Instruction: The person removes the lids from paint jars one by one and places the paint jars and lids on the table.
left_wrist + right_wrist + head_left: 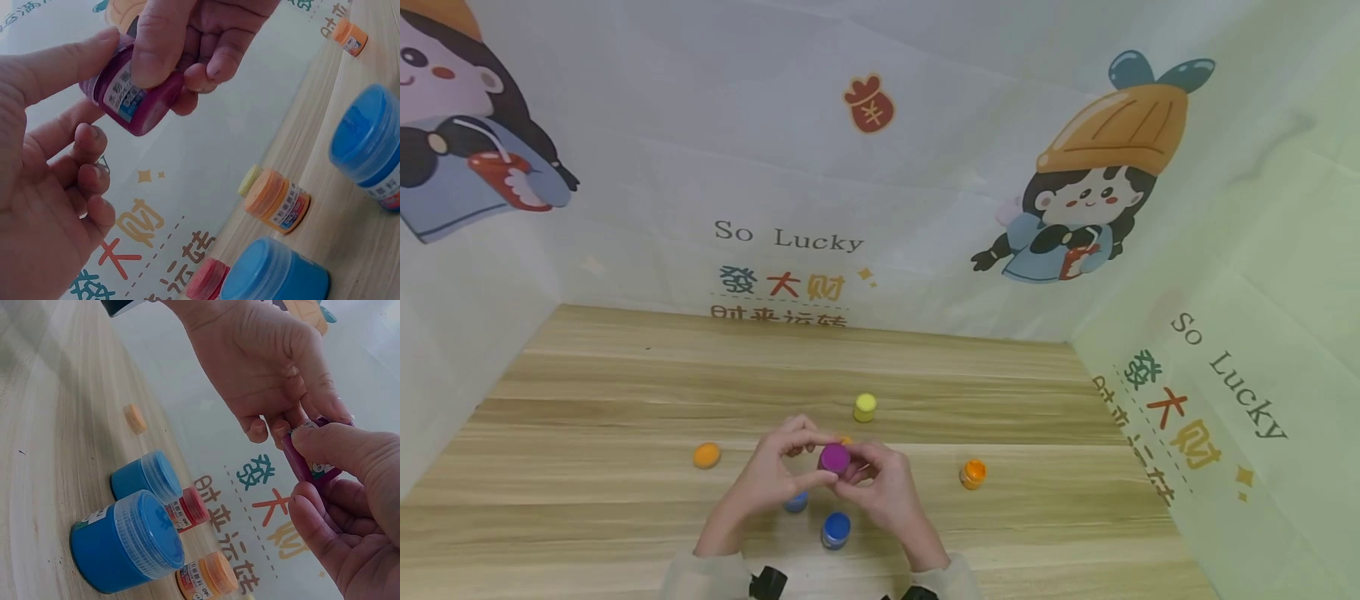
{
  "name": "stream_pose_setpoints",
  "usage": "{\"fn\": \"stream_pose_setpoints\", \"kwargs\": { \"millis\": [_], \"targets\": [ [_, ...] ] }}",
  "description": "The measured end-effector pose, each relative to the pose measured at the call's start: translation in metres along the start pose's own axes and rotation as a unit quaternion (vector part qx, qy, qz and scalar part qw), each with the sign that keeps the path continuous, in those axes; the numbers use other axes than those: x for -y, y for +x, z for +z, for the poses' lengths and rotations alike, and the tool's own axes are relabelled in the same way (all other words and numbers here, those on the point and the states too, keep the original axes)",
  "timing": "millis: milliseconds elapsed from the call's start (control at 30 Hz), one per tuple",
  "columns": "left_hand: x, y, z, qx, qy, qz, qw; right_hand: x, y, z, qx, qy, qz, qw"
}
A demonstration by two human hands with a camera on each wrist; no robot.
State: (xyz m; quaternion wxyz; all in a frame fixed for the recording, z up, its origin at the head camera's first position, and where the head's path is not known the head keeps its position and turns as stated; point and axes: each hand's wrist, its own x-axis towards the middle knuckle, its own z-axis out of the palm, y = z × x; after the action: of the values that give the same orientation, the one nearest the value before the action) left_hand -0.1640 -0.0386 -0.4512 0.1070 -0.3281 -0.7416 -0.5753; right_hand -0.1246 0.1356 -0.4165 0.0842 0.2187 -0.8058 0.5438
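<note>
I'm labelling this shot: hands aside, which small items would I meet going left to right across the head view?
Orange lid → partly hidden blue jar → held purple jar → yellow jar → far-right orange jar.

The tabletop point(625, 367) has a light wood-grain surface with bands running lengthwise. A pale printed backdrop point(700, 150) rises at its rear edge; a left panel point(467, 358) and a right panel point(1247, 308) flank it. Backdrop print: a red pouch point(869, 105), "So Lucky" lettering point(790, 237), multicolored Chinese characters point(784, 285) and a cartoon figure point(1093, 196) in an orange hat. The right panel repeats the lettering and shows a greenish tint. Faint creases mark the backdrop. Illumination is soft.
</note>
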Motion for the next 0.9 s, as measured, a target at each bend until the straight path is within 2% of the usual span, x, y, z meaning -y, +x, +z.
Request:
{"fn": "stream_pose_setpoints", "kwargs": {
  "millis": [100, 367, 467, 700, 800, 900],
  "targets": [
    [0.000, 0.000, 0.002, -0.010, 0.003, 0.001, 0.9999, 0.001, 0.000, 0.001, -0.003, -0.001, 0.002, 1.0000],
    [-0.001, 0.000, 0.006, -0.029, -0.008, -0.001, 0.9995, 0.000, -0.001, 0.001, -0.011, 0.007, -0.021, 0.9997],
    [-0.003, 0.000, 0.004, -0.020, -0.003, -0.012, 0.9997, 0.000, -0.001, 0.000, -0.003, 0.005, -0.026, 0.9996],
    [-0.002, 0.000, -0.002, 0.031, -0.013, -0.037, 0.9988, 0.002, 0.000, -0.003, 0.029, 0.004, -0.026, 0.9993],
    [-0.002, 0.000, -0.002, 0.034, -0.011, -0.044, 0.9984, -0.001, 0.000, -0.002, 0.027, 0.006, -0.029, 0.9992],
    [-0.002, 0.000, 0.000, 0.018, 0.005, -0.047, 0.9987, -0.014, -0.001, 0.002, 0.014, 0.007, -0.023, 0.9996]
  ]
}}
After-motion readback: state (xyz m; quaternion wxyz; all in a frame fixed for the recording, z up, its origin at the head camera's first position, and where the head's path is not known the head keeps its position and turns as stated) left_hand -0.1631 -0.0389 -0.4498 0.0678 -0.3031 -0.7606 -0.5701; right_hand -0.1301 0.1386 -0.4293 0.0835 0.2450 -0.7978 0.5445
